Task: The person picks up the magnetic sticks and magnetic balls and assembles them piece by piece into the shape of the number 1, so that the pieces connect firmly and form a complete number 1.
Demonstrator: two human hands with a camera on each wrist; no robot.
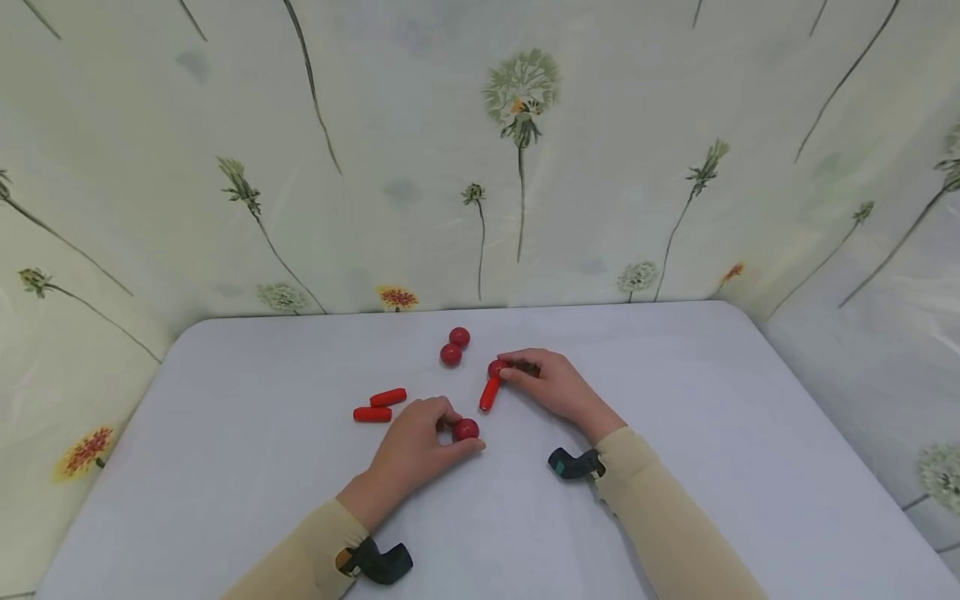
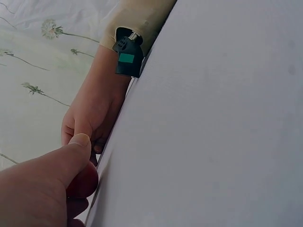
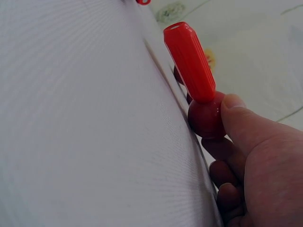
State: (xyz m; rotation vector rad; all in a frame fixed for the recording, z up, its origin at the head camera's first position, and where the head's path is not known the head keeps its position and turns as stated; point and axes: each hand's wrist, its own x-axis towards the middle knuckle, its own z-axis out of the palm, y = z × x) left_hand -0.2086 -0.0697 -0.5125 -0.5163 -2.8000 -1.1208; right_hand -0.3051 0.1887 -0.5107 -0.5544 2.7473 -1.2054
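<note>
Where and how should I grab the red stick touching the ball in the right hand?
Probably pinch the stick across its width near the free end, coming from the left: it juts toward the wearer, and the right hand grips the ball at its other end.

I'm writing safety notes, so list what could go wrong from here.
The ball in the left hand is round and could slip. The right hand pinches another ball; the stick against it might come away if unfixed. The two loose balls might roll if nudged.
</note>
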